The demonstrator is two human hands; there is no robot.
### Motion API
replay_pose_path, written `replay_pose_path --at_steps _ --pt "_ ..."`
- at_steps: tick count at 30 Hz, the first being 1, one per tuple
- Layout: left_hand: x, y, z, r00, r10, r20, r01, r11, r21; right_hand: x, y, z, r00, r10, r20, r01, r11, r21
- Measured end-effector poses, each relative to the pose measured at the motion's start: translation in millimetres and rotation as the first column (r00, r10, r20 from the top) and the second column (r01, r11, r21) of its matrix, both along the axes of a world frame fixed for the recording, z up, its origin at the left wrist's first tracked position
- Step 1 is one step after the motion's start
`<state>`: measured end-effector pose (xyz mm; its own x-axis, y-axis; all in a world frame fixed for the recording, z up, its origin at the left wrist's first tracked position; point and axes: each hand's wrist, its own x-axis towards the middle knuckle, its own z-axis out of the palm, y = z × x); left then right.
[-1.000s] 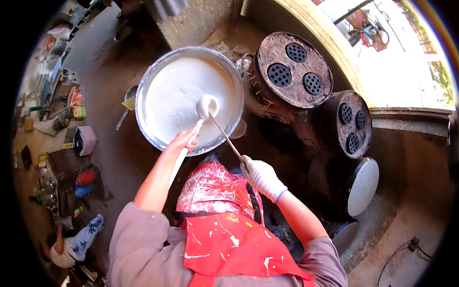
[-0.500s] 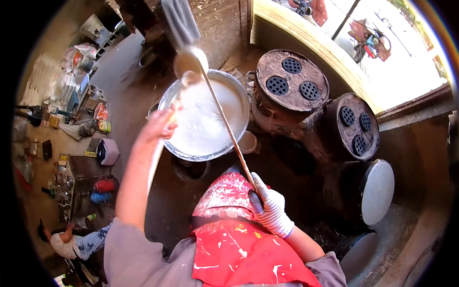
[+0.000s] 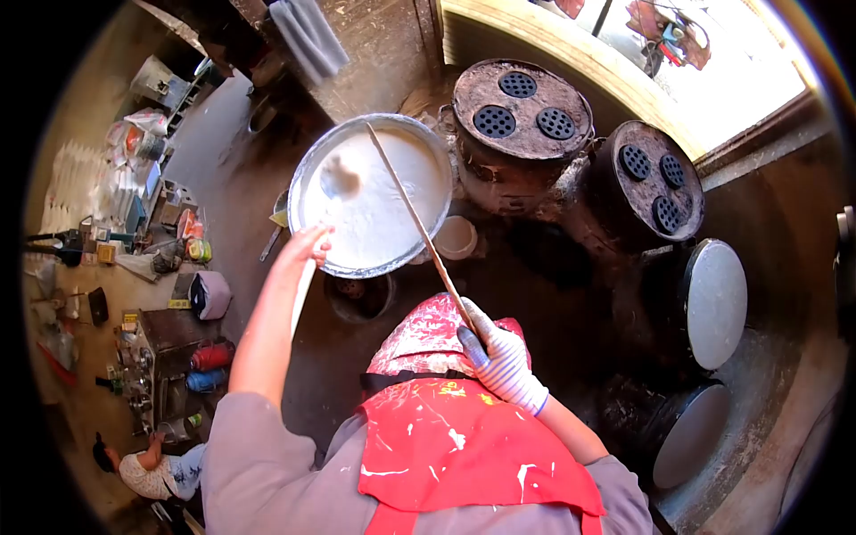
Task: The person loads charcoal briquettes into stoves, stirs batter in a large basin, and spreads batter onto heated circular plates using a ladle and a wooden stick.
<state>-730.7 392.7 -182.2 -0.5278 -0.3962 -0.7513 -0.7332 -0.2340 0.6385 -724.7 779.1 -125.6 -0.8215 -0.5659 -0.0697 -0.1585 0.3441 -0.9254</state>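
My bare left hand (image 3: 306,247) is closed around the pale handle of a ladle (image 3: 340,176). The ladle's round bowl rests in white liquid (image 3: 379,218), inside a wide metal basin (image 3: 297,192). Part of its handle between hand and bowl is hard to make out. My right hand (image 3: 499,358), in a striped glove with dark fingertips, grips the lower end of a long thin wooden stick (image 3: 412,209). The stick slants up over the basin, its far tip above the liquid; I cannot tell whether it touches.
Two drum-shaped stoves (image 3: 522,156) hold perforated black briquettes to the right. Round lidded drums (image 3: 716,303) stand nearer on that side. A small white bucket (image 3: 456,238) sits beside the basin. Cluttered shelves and a person (image 3: 160,468) are at left. A grey cloth (image 3: 308,40) hangs ahead.
The ladle has come down from above the basin's far rim into the white liquid, with my left hand lower. My right hand keeps its hold on the stick; the view has shifted.
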Motion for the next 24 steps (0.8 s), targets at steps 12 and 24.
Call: replay_pose_path --at_steps 12,24 --pt "31 10 -60 0.975 0.221 -0.032 -0.216 0.97 0.115 31 -35 -6 0.856 -0.236 0.46 0.275 0.961 -0.017" --pt "2 45 -27 0.985 -0.037 -0.167 0.071 0.977 0.202 -1 -68 3 0.798 -0.226 0.559 0.244 0.969 0.043"
